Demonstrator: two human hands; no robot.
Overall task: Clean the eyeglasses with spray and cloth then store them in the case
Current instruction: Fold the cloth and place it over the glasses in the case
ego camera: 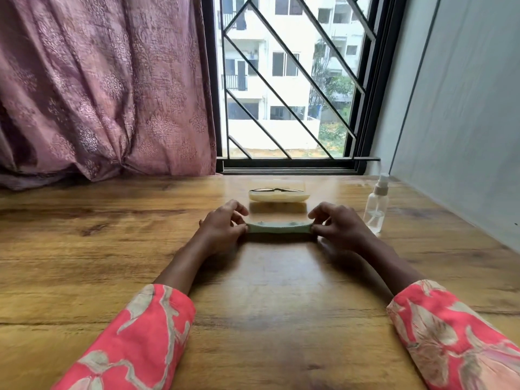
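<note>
A green cloth is stretched flat and narrow between my two hands, just above the wooden table. My left hand pinches its left end, my right hand pinches its right end. Behind the cloth stands a pale translucent glasses case, open, with the dark-framed eyeglasses lying in it. A clear spray bottle with a white nozzle stands upright to the right of my right hand.
A purple curtain hangs along the table's far left edge. A barred window is at the back. A grey wall borders the table on the right.
</note>
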